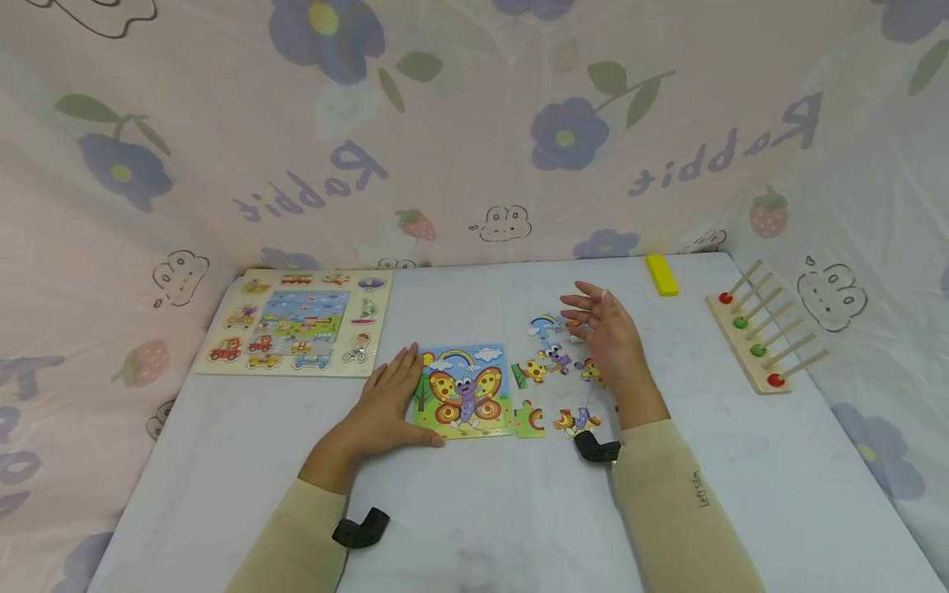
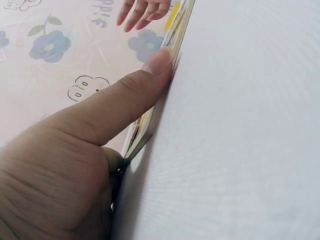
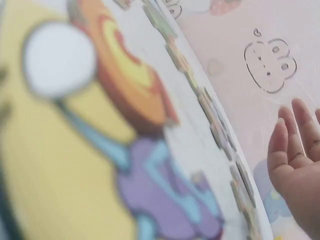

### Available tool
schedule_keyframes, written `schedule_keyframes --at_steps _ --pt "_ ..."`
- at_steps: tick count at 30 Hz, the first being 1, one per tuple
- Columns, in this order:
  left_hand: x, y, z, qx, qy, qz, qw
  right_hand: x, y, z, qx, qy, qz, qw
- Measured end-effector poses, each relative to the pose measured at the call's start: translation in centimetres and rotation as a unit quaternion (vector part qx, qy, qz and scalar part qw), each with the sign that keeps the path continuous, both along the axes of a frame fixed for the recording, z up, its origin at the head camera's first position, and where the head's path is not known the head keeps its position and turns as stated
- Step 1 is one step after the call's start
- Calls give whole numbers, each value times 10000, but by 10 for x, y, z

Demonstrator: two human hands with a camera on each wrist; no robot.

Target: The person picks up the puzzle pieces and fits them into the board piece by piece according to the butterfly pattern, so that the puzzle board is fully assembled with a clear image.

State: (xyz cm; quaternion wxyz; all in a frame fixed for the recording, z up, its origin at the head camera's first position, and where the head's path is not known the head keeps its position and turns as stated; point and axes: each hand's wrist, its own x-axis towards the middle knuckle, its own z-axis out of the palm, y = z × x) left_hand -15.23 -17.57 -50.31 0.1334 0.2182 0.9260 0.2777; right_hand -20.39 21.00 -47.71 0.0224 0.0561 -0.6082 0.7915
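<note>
Beige-sleeved left hand (image 1: 381,414), spread, likely steadies square multicoloured butterfly board (image 1: 463,391); right hand (image 1: 614,352), fingers parted, over multicoloured jigsaw pieces (image 1: 558,359) beside board.

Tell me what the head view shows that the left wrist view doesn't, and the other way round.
Only the head view shows the vehicle puzzle board, the pegged rack and the butterfly picture. Only the left wrist view shows the side edge of the butterfly board close up, near table level. Both share the left hand, right hand and that board.
</note>
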Motion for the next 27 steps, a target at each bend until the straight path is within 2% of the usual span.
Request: schedule_keyframes --at_steps 3,7,9,12,15,18,21,24,25,27 --pt "0 0 1 65 31 2 10000 -2 8 -4 -221 36 -207 9995" --pt "-1 0 0 77 61 5 10000 -5 15 -11 -166 15 -470 9988" --pt "-1 -1 0 75 65 10 10000 -7 17 -16 234 -146 -591 9979" --pt "-1 -1 -1 69 76 17 9999 -8 17 -20 1245 -527 -690 9884" --pt "-1 -2 -1 68 81 21 9999 -9 14 -22 2291 -696 -528 9695" --pt "0 -2 -1 66 80 26 9999 -11 11 -25 3043 -576 -263 9505" --pt "0 -1 -1 95 58 34 9999 -14 6 -29 4003 -354 -115 9156" --pt "0 -1 -1 103 41 41 9999 -17 -1 -33 4746 -222 -156 8798" --pt "0 -1 -1 104 46 38 9999 -18 -4 -35 4915 -211 -204 8704" --pt "0 -1 -2 77 49 40 10000 -18 -7 -36 5095 -257 -319 8595"
